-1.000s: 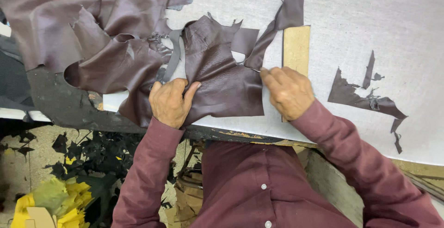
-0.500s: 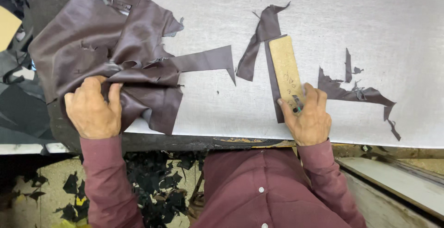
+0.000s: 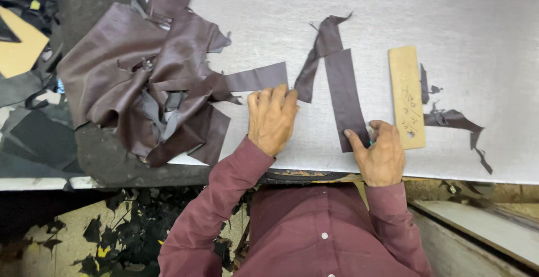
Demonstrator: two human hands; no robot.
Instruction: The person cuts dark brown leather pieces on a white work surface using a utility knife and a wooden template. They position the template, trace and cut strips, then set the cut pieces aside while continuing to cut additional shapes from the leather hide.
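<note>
On the pale worktop [image 3: 449, 13], a cut strip of dark brown leather [image 3: 343, 97] is pinned at its near end by the right hand [image 3: 382, 156], which grasps a small tool, barely seen. The left hand [image 3: 272, 117] is laid flat and released beside a second strip [image 3: 255, 78] trailing from the heaped hides [image 3: 140, 80]. A wooden template [image 3: 406, 94] lies just right. The strip could be dragged askew, judged by its closeness to the worktop's near edge; open room remains beyond.
</note>
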